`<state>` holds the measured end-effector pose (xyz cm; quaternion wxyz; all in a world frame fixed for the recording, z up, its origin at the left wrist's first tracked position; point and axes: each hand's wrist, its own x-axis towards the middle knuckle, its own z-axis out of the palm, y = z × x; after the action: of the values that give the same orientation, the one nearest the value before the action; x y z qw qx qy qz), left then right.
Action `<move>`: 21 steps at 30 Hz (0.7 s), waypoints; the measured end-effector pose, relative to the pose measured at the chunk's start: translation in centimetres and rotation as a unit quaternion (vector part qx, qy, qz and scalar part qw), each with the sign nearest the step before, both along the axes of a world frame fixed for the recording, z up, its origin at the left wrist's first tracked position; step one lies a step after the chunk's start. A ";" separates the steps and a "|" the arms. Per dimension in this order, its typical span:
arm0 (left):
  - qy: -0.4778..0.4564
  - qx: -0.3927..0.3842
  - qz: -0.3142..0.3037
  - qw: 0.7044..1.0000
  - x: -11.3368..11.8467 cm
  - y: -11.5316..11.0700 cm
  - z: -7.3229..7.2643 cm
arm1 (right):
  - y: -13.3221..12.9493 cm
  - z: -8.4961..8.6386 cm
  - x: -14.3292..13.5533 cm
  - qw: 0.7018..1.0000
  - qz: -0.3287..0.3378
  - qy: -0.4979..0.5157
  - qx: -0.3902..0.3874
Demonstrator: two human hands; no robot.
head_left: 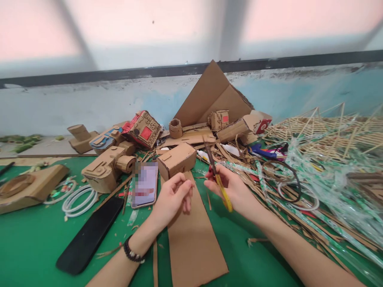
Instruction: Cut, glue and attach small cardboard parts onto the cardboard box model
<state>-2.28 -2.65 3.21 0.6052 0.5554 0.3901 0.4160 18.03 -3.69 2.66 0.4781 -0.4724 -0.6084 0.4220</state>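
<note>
My right hand (235,193) grips a pair of yellow-handled scissors (223,189), whose dark blades point up and away from me. My left hand (176,195) hovers over a long flat strip of cardboard (194,243), its fingers curled in toward the thumb and nothing visible in them. A dark beaded bracelet (133,251) circles that wrist. Just beyond the left hand sits a closed cardboard box (179,161), at the far end of the strip. To its left a phone (145,185) lies with its screen lit.
Cardboard camera models (104,167) stand at left, near a white cable coil (79,201) and a black flat object (89,235). Behind are a decorated box (146,129) and a large cardboard sheet (209,95). Plastic wrap (317,175), stick frames (314,127) and scraps crowd the right.
</note>
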 end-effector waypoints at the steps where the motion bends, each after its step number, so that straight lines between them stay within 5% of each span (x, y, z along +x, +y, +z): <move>1: 0.020 -0.006 -0.031 0.999 0.1 -0.1 -0.2 | -0.1 0.2 -0.1 1.000 -0.001 0.022 -0.009; 5: 0.108 0.020 -0.123 0.986 0.1 -0.6 -0.8 | -0.2 0.7 -0.3 0.997 0.014 0.059 -0.040; 11: 0.171 0.064 -0.131 0.974 0.1 -0.6 -1.4 | -0.2 -0.3 -0.8 0.997 0.041 0.052 -0.043; 21: 0.030 0.010 -0.064 0.997 0.3 0.1 -1.4 | 0.5 0.0 -0.3 0.984 -0.071 0.146 -0.077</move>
<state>-1.96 -2.52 1.77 0.6131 0.5976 0.3673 0.3633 17.70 -3.20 2.69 0.5530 -0.4833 -0.4623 0.4969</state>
